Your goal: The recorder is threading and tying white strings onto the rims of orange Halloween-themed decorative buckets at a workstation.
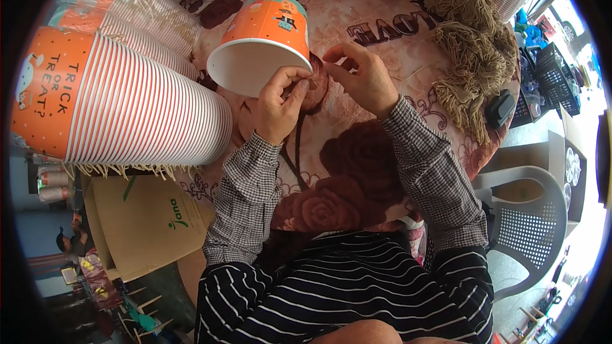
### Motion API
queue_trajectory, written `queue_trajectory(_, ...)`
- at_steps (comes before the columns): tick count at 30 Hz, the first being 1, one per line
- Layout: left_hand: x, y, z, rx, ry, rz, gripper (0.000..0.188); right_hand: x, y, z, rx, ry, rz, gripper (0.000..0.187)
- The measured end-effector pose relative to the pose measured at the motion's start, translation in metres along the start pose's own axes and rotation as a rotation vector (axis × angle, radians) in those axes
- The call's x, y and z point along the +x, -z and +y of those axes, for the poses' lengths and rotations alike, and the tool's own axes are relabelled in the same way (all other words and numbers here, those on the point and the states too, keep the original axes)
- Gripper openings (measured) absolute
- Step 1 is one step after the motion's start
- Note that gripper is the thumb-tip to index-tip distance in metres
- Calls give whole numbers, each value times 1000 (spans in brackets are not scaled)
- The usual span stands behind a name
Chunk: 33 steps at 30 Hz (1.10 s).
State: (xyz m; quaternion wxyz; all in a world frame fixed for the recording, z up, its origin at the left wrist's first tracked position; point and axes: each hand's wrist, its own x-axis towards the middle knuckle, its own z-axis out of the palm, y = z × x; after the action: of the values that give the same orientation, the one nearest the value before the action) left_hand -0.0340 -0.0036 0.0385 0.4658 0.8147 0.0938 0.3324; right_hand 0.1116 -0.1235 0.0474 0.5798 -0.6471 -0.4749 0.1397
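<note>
An orange-and-teal paper bucket (268, 22) with a white inside lies tilted on the table, its mouth facing me. My left hand (282, 99) is closed at the bucket's right rim, thumb and forefinger pinched together. Whatever is between those fingertips is too small to make out. Just right of the rim, my right hand (364, 78) hovers apart from the bucket, with thumb and forefinger brought close together. I cannot make out what is between them. A heap of tan cords (468, 44) lies on the right of the table.
Long nested stacks of matching buckets (150, 99) lie at the left, some in clear plastic. A flower-patterned tablecloth (376, 185) covers the round table. At its right edge sits a small black object (500, 109). A grey plastic chair (526, 229) and a cardboard box (143, 223) flank me.
</note>
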Motion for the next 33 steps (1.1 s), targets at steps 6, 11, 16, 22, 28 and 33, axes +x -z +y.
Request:
queue_trajectory(6, 1, 0, 6, -239, 113, 10, 11, -3, 7, -10, 150, -159, -80, 30)
queue_trajectory(11, 0, 3, 4, -227, 90, 51, 11, -1, 18, -23, 95, -214, -546, 30)
queue_trajectory(16, 1, 2, 10, -265, 69, 52, 11, -4, 9, 4, -24, -116, -426, 26)
queue_trajectory(22, -1, 3, 9, -212, 58, 55, 11, 0, 9, -12, 239, -259, -336, 28)
queue_trajectory(28, -1, 2, 10, -179, 40, 49, 11, -3, 4, -6, 407, -231, -341, 21)
queue_trajectory(33, -2, 3, 10, -144, 36, 25, 10, -2, 2, -7, 387, -248, -283, 17)
